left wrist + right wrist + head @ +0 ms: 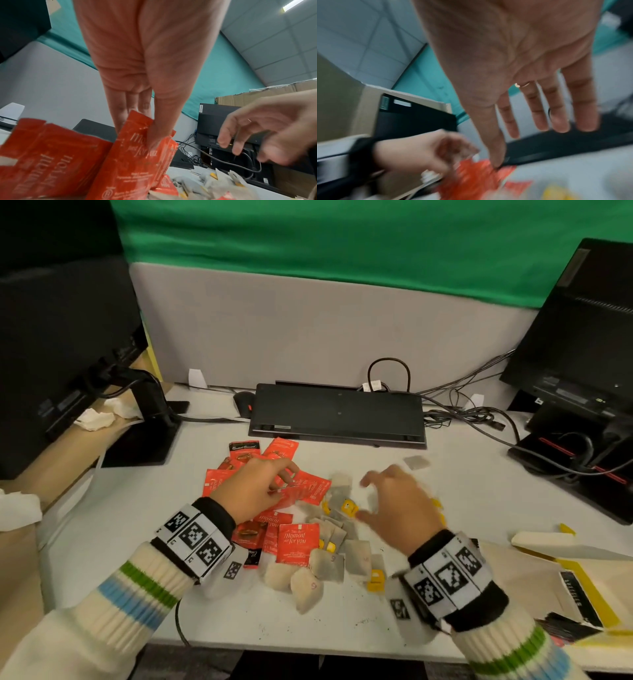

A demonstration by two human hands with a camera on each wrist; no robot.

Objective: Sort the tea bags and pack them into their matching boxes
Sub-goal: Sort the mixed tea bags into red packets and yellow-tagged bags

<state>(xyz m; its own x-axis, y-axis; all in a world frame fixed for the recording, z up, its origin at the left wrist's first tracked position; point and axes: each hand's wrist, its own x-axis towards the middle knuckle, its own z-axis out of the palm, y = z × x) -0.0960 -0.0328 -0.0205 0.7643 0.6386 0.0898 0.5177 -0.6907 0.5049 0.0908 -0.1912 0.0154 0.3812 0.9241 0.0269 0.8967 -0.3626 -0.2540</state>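
Note:
A heap of red tea sachets (pixel 297 542) lies mid-desk, with grey paper tea bags (pixel 356 553) bearing yellow tags beside it on the right. My left hand (pixel 281 484) pinches one red sachet (pixel 137 162) at its top, thumb in front and fingers (pixel 120 115) behind; more red sachets lean against it. Just above the grey bags hovers my right hand (pixel 368 499), fingers (pixel 559 119) spread and straight, holding nothing. An opened cream and yellow box (pixel 548 542) lies at the right edge of the desk.
A black keyboard (pixel 337 412) and a mouse (pixel 244 400) sit behind the heap. Monitor stands flank the desk on the left (pixel 150 426) and right (pixel 579 460), with cables (pixel 472 412) trailing to the right one. Crumpled tissue (pixel 94 417) lies far left.

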